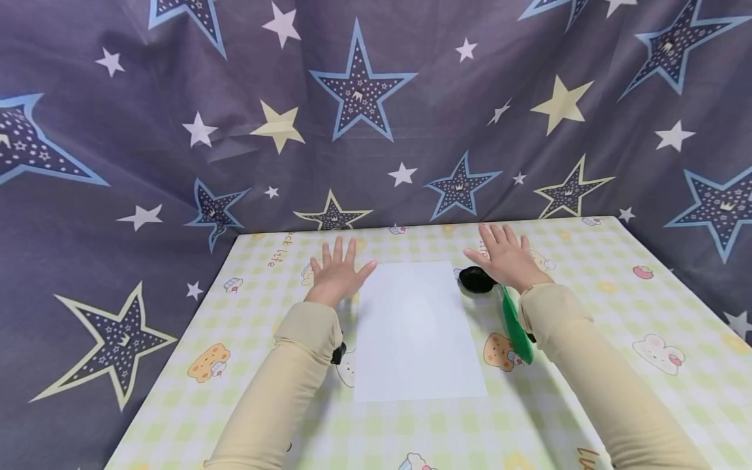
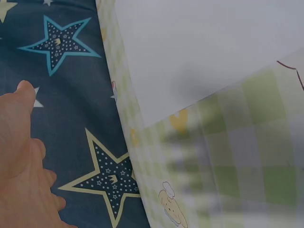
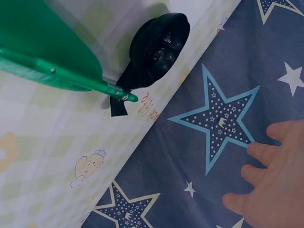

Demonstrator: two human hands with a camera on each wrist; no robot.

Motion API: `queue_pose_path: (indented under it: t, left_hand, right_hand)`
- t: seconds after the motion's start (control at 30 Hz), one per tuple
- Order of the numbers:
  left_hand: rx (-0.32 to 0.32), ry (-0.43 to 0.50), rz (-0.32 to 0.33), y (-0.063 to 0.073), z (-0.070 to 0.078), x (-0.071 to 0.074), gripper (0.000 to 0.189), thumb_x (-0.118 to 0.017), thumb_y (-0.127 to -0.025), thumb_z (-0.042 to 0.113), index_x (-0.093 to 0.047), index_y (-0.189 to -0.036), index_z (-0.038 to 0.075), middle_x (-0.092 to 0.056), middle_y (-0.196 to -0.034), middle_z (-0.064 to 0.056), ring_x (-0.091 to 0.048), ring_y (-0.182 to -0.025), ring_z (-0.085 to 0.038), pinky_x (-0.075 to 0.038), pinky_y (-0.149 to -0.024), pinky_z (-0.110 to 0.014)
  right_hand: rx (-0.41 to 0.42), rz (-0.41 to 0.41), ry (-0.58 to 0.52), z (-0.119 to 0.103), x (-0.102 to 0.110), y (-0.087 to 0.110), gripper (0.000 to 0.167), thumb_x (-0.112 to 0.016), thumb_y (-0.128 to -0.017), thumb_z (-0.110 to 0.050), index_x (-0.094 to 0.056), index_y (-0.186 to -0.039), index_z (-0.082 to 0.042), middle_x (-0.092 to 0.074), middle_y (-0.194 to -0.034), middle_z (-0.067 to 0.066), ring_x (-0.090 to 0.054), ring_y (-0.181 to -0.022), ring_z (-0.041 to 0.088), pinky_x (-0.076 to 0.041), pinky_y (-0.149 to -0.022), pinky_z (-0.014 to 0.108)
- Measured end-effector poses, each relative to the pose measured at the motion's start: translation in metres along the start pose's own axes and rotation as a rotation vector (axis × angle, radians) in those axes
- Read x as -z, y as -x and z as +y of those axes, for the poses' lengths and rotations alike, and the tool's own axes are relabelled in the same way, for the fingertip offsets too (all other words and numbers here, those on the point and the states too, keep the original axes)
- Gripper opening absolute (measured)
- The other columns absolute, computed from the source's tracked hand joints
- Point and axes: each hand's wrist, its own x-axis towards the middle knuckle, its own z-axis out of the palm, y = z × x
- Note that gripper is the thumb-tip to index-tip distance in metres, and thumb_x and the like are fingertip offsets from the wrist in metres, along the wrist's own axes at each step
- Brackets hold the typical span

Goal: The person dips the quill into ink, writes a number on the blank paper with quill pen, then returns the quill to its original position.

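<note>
A white sheet of paper (image 1: 417,333) lies flat on the table. My left hand (image 1: 336,275) is held beyond its upper left side, fingers spread and holding nothing. On the other side my right hand (image 1: 508,258) is spread the same way, palm down and holding nothing, close to a round, hollow black thing (image 1: 476,279). In the right wrist view this black thing (image 3: 159,50) has a shiny inside and a flat black tab. Below the right hand lies a broad green piece (image 1: 517,329), partly hidden by the sleeve; a thin green rod (image 3: 76,76) runs along it.
A checked tablecloth (image 1: 258,385) with cartoon prints covers the table. Behind and to the sides hangs a dark curtain (image 1: 411,46) with stars, meeting the table's far edge. A small black item (image 1: 338,353) shows beside the left sleeve.
</note>
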Motion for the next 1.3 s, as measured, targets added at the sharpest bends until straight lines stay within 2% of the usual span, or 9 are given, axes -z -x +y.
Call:
queue_pose_path:
  t: [0.2, 0.6, 0.83, 1.3]
  left_hand:
    - [-0.002, 0.005, 0.001, 0.000, -0.004, -0.002, 0.076, -0.022, -0.092, 0.062, 0.005, -0.149, 0.019, 0.016, -0.151, -0.010, 0.018, -0.134, -0.035, 0.010, -0.103, -0.059]
    - [0.019, 0.018, -0.018, 0.005, -0.014, -0.009, 0.077, -0.022, -0.092, 0.063, 0.004, -0.149, 0.018, 0.015, -0.151, -0.012, 0.017, -0.134, -0.036, 0.009, -0.104, -0.058]
    - [0.022, 0.031, -0.014, 0.008, -0.018, -0.010, 0.076, -0.024, -0.093, 0.061, 0.002, -0.149, 0.017, 0.013, -0.151, -0.013, 0.016, -0.134, -0.036, 0.008, -0.103, -0.059]
    - [0.020, 0.047, -0.018, 0.012, -0.029, -0.022, 0.077, -0.026, -0.093, 0.060, 0.000, -0.149, 0.015, 0.010, -0.151, -0.015, 0.014, -0.134, -0.039, 0.005, -0.104, -0.059]
  right_hand:
    - [-0.011, 0.012, 0.001, 0.006, 0.001, 0.004, 0.080, -0.029, -0.094, -0.059, -0.010, -0.148, -0.004, -0.009, -0.148, 0.026, 0.002, -0.134, 0.044, 0.006, -0.101, 0.063]
    - [-0.063, -0.018, -0.014, 0.022, 0.000, 0.013, 0.081, -0.028, -0.094, -0.058, -0.010, -0.147, 0.001, -0.008, -0.147, 0.029, 0.003, -0.133, 0.046, 0.006, -0.100, 0.065]
    - [-0.082, -0.031, -0.024, 0.030, -0.002, 0.017, 0.088, -0.022, -0.090, -0.066, -0.009, -0.146, 0.001, -0.008, -0.147, 0.030, 0.003, -0.133, 0.047, 0.006, -0.099, 0.066]
    - [-0.101, -0.025, -0.022, 0.049, -0.012, 0.025, 0.084, -0.025, -0.094, -0.059, -0.011, -0.145, 0.006, -0.013, -0.143, 0.033, -0.003, -0.130, 0.051, 0.000, -0.099, 0.067]
